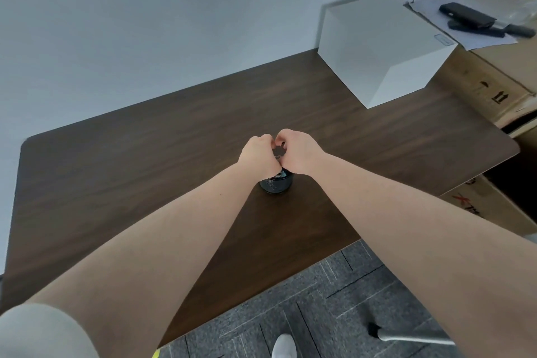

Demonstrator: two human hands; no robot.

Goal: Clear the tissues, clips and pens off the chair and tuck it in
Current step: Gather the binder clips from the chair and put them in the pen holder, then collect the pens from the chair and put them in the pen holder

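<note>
white box on table | cardboard boxes right

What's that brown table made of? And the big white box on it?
The table looks like wood or a wood-look laminate: dark brown with streaky grain lines and a smooth, matte top. Which of the two, the picture can't settle. The white box looks like smooth matte cardboard or plastic: plain flat faces, sharp edges, no shine.
</note>
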